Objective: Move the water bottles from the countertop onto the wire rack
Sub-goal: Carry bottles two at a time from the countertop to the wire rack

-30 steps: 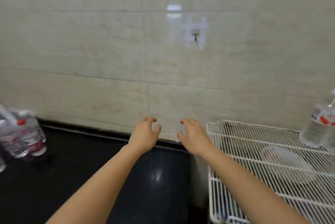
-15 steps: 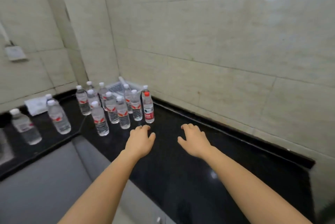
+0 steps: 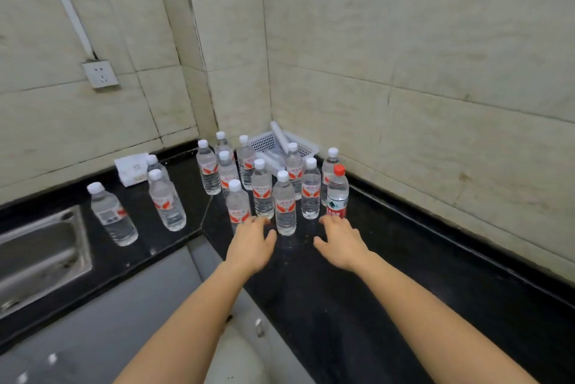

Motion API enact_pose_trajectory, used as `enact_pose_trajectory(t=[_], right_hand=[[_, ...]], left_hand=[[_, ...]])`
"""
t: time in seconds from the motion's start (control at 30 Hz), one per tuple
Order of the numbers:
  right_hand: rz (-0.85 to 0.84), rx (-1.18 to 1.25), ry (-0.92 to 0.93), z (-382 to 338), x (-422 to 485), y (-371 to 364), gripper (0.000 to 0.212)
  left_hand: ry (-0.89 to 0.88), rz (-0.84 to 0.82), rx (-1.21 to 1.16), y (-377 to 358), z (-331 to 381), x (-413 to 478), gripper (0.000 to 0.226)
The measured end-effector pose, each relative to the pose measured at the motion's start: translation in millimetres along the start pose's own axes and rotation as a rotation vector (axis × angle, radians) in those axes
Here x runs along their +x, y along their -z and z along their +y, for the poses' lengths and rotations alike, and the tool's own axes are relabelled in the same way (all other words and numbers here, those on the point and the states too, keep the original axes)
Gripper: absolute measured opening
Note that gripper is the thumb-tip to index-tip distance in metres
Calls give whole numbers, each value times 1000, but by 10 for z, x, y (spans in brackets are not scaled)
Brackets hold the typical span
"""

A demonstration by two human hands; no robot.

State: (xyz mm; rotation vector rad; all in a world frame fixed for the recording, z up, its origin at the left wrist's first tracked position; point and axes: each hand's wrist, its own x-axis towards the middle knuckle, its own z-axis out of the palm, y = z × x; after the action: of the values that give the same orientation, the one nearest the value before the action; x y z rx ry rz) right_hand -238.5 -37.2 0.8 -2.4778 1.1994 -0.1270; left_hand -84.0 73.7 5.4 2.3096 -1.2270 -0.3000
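Both hands, left [image 3: 250,246] and right [image 3: 342,243], reach empty and spread toward the bottles [image 3: 284,203]: full, slick, best gripped mid-body.

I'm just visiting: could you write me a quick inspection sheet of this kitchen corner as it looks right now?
Surface: glossy black stone countertop, L-shaped.
Job's things: clear plastic water bottles, upright, clustered in the corner; one red-capped bottle; wire rack not in view.
Clutter: white perforated plastic basket; white tissue pack.
Grippers: left hand and right hand open, empty, nearing the bottles.
Cables: white wall conduit to white socket.
Surroundings: beige tiled walls; steel sink.
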Motion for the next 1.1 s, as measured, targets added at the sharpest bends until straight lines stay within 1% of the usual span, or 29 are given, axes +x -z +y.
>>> enact_pose_trajectory(t=[0.1,0.17,0.23,0.4,0.53,0.63,0.7,0.77,0.83,0.9,0.97,1.1], right_hand=[[-50,13,-6,-102,423,-194,53],[-58,22,-11,-173,657,-281,53],[-33,57,-19,-247,856,-326,54],[77,161,-20,-440,1318,-330,64],[91,137,-77,-568,1620,-293,72],[124,68,-89,-706,1785,-270,68],[151,3,-77,-815,1899,-266,61],[187,-34,-82,-887,2005,-278,51],[245,-45,-109,-915,2064,-314,41],[310,3,-151,-928,2065,-378,39],[347,53,-189,-958,2033,-442,41],[345,150,-226,-1024,1904,-524,41]], left_hand=[[19,35,-31,15,-331,316,35],[51,46,-48,31,-550,504,35],[74,69,-46,61,-718,660,36],[57,183,-92,184,-922,1058,56],[22,177,-57,278,-971,1402,54],[38,77,-1,320,-989,1649,50],[35,-18,68,327,-1012,1794,44],[-7,-60,80,321,-1037,1885,40],[-34,-52,8,308,-1061,1926,36],[-33,-42,-53,286,-1088,1945,34],[-50,-38,-52,278,-1101,1956,35],[-99,-28,-2,267,-1131,1974,36]])
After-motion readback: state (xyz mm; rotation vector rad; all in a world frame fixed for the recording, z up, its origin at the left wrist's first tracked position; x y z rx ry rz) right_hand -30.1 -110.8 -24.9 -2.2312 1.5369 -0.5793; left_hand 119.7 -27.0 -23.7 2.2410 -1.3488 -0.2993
